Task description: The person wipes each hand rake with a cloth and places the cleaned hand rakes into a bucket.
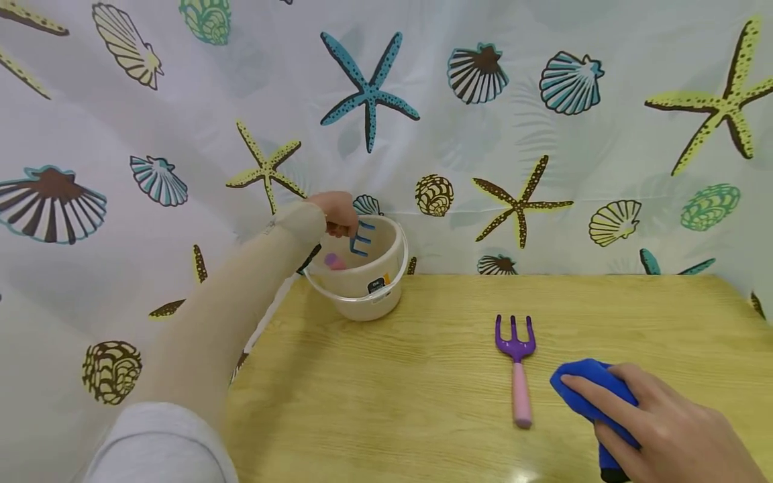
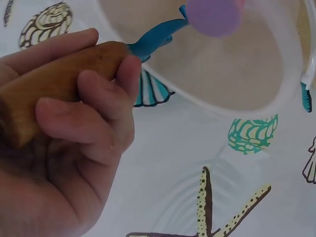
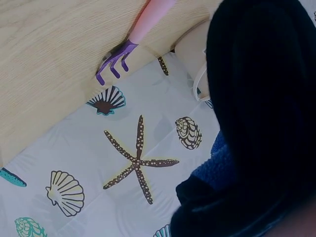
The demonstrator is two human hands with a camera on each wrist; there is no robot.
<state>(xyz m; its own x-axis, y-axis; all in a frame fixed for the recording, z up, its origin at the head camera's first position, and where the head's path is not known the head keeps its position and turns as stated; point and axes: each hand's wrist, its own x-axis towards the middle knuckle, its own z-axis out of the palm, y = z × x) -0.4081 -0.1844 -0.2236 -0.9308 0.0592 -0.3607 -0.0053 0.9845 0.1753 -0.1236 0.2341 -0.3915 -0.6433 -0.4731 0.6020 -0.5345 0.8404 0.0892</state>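
Note:
At the back left, my left hand [image 1: 337, 209] grips a small hand rake by its wooden handle [image 2: 64, 74]. The rake's blue tines [image 1: 352, 247] hang over the mouth of a cream bucket [image 1: 362, 308]. Inside the bucket, the rounded purple end [image 2: 215, 17] of a pink object shows; the rest of it is hidden. At the front right, my right hand [image 1: 676, 422] holds a bunched blue cloth [image 1: 592, 386] between fingers and thumb. Just left of that hand, a purple garden fork with a pink handle [image 1: 521, 396] lies on the table, tines pointing away from me.
The wooden table [image 1: 410, 396] ends at a white curtain [image 1: 423, 147] printed with shells and starfish, which hangs behind and along the left side. The bucket stands at the table's back left corner, its pale carrying handle [image 1: 403, 258] hanging down in front.

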